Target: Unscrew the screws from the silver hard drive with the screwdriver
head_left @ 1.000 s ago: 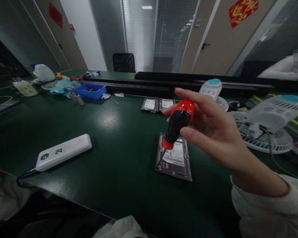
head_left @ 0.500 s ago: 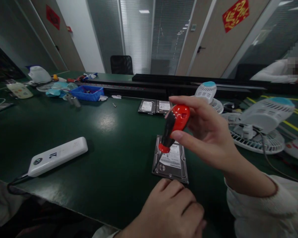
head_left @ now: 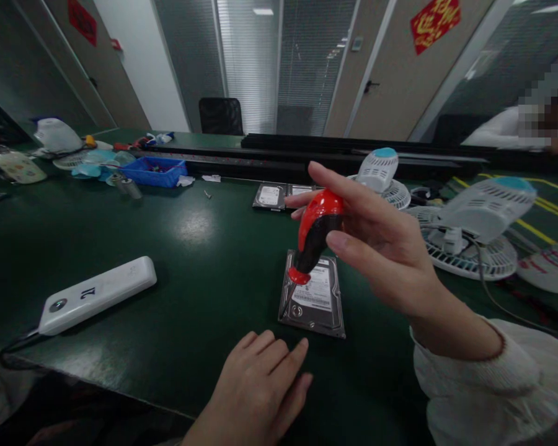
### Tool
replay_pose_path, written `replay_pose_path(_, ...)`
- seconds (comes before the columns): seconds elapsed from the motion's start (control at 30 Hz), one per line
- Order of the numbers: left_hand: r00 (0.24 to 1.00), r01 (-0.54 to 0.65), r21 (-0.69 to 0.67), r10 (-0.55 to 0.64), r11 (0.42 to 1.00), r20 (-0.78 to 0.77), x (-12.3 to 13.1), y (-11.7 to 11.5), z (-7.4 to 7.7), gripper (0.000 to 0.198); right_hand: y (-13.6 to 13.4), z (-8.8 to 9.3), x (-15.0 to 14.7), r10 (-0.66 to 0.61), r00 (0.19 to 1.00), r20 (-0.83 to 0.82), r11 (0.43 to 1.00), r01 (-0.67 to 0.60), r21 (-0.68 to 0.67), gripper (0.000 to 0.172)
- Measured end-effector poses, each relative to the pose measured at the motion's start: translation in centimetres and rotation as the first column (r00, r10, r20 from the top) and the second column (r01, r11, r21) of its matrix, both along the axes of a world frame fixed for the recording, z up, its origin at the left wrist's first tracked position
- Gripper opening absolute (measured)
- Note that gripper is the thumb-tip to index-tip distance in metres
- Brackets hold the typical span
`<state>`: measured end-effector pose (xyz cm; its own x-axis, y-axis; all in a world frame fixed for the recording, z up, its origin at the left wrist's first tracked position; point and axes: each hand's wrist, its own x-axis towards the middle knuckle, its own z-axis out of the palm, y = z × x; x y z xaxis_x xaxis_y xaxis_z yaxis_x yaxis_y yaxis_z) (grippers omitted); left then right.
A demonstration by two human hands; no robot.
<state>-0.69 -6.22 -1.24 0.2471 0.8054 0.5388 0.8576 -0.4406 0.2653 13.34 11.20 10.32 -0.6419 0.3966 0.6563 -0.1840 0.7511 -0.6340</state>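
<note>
My right hand (head_left: 381, 241) grips a stubby red and black screwdriver (head_left: 314, 232) by its handle, tip pointing down at the near left corner of a hard drive (head_left: 314, 296) lying flat on the green table (head_left: 190, 279). My left hand (head_left: 255, 387) rests low at the table's near edge, just in front of the drive, fingers stretched out and holding nothing.
A white power bank (head_left: 95, 296) with a cable lies at the left. Two more hard drives (head_left: 279, 196) sit further back. White desk fans (head_left: 465, 232) stand at the right. A blue bin (head_left: 155, 170) and clutter are at the far left. Another person sits at the far right.
My left hand came up into view from below and now lies flat with fingers stretched near the drive. My right hand with the screwdriver shifted slightly left.
</note>
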Motion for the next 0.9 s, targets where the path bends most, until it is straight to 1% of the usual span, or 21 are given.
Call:
replay_pose_path(0.07, 0.997, -0.068, -0.002, 0.068, 0.998, -0.02, -0.03, 0.02, -0.04, 0.03, -0.02, 0.08, -0.02, -0.033, 0.999, -0.034, 0.999, 0.034, 0.041, 0.05)
replay_pose_path(0.17, 0.991, -0.125, -0.012, 0.125, 0.992, -0.049, 0.11, 0.13, -0.17, 0.031, 0.03, 0.17, -0.06, -0.083, 0.994, -0.066, 0.992, 0.088, 0.088, 0.045)
replay_pose_path(0.23, 0.987, -0.149, -0.018, 0.148, 0.989, -0.059, 0.17, 0.19, -0.29, 0.032, 0.09, 0.19, -0.02, -0.06, 0.997, -0.041, 0.995, 0.063, 0.079, 0.046)
replay_pose_path(0.33, 0.98, -0.194, -0.018, 0.193, 0.981, -0.054, 0.11, 0.24, -0.45, 0.033, 0.15, 0.22, 0.08, 0.011, 1.0, -0.009, 0.998, -0.01, 0.058, 0.049)
replay_pose_path(0.4, 0.976, -0.213, -0.007, 0.213, 0.977, -0.048, 0.03, 0.26, -0.51, 0.033, 0.15, 0.3, 0.11, 0.005, 1.0, -0.021, 0.997, -0.003, 0.08, 0.049)
replay_pose_path(0.5, 0.973, -0.224, 0.009, 0.224, 0.975, -0.047, -0.06, 0.29, -0.48, 0.033, 0.08, 0.45, 0.04, -0.061, 0.998, -0.029, 0.988, 0.065, 0.141, 0.047)
replay_pose_path(0.53, 0.972, -0.228, 0.014, 0.228, 0.974, -0.05, -0.08, 0.29, -0.45, 0.033, 0.05, 0.49, 0.01, -0.062, 0.998, -0.026, 0.986, 0.066, 0.153, 0.047)
replay_pose_path(0.67, 0.97, -0.231, 0.005, 0.231, 0.973, -0.071, -0.22, 0.3, -0.37, 0.032, -0.09, 0.55, -0.03, 0.046, 0.999, -0.016, 0.993, -0.044, 0.109, 0.051)
replay_pose_path(0.7, 0.97, -0.231, 0.001, 0.23, 0.973, -0.072, -0.26, 0.31, -0.37, 0.032, -0.14, 0.57, -0.02, 0.056, 0.998, -0.021, 0.994, -0.054, 0.097, 0.051)
replay_pose_path(0.73, 0.971, -0.229, -0.001, 0.229, 0.973, -0.071, -0.3, 0.32, -0.37, 0.032, -0.21, 0.61, 0.01, 0.046, 0.999, -0.027, 0.995, -0.044, 0.094, 0.05)
replay_pose_path(0.8, 0.972, -0.225, -0.008, 0.224, 0.974, -0.067, -0.39, 0.32, -0.41, 0.033, -0.37, 0.72, 0.06, -0.01, 0.999, -0.043, 0.993, 0.015, 0.119, 0.047)
replay_pose_path(0.87, 0.975, -0.213, -0.026, 0.211, 0.977, -0.067, -0.5, 0.31, -0.47, 0.034, -0.51, 0.8, 0.07, -0.062, 0.998, -0.029, 0.987, 0.066, 0.15, 0.046)
replay_pose_path(0.9, 0.977, -0.206, -0.03, 0.204, 0.978, -0.068, -0.56, 0.29, -0.52, 0.034, -0.55, 0.81, 0.05, -0.067, 0.998, -0.014, 0.985, 0.069, 0.157, 0.047)
